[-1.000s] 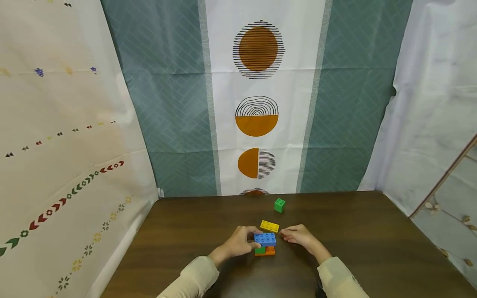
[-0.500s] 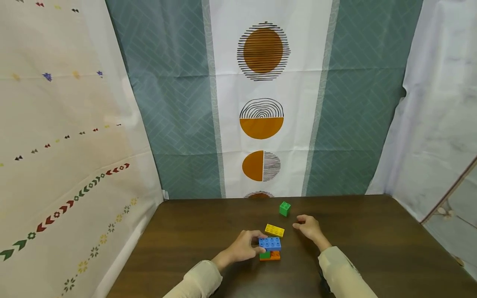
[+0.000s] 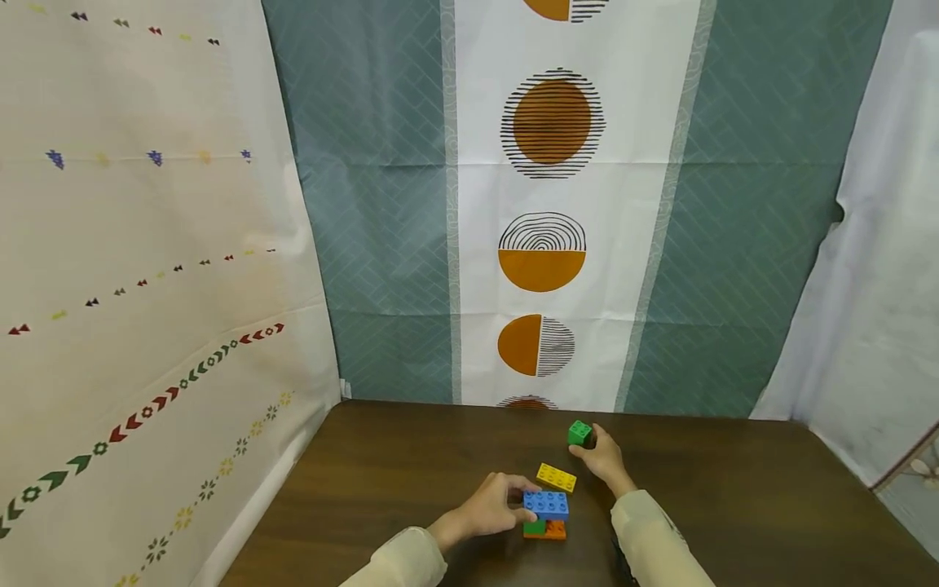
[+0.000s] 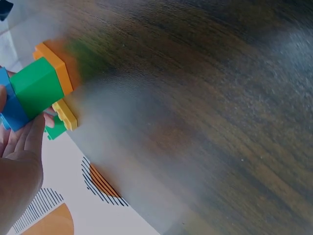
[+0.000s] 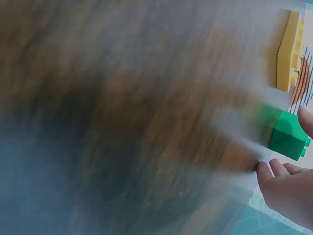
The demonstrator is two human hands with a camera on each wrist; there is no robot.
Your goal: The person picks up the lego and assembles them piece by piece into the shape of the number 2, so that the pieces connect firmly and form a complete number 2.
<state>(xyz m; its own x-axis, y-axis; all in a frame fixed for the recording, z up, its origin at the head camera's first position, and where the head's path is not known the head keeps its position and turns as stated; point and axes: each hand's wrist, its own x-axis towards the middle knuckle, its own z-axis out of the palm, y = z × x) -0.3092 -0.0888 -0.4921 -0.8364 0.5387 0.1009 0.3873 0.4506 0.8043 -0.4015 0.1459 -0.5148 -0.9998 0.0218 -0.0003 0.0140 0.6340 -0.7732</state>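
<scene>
Between thumb and fingers, my left hand (image 3: 487,507) pinches a blue toy building brick (image 3: 546,505). That brick sits on top of a green brick (image 4: 36,87), which stands on a flat orange brick (image 3: 555,530) on the table. Farther off, my right hand (image 3: 606,461) reaches around a small green brick (image 3: 579,433). In the right wrist view its thumb overlaps the studded side of that green brick (image 5: 288,136), while the fingers (image 5: 264,172) are spread apart from it. A yellow brick (image 3: 556,478) lies between the stack and the small green brick.
Everything stands on a dark wooden table (image 3: 411,456). A patterned curtain (image 3: 535,293) hangs behind its far edge, and a pale cloth (image 3: 220,342) hangs along the left side.
My right hand has moved from beside the yellow brick, away from me, to the small green brick. The left hand keeps its pinch on the blue brick. The head view has shifted.
</scene>
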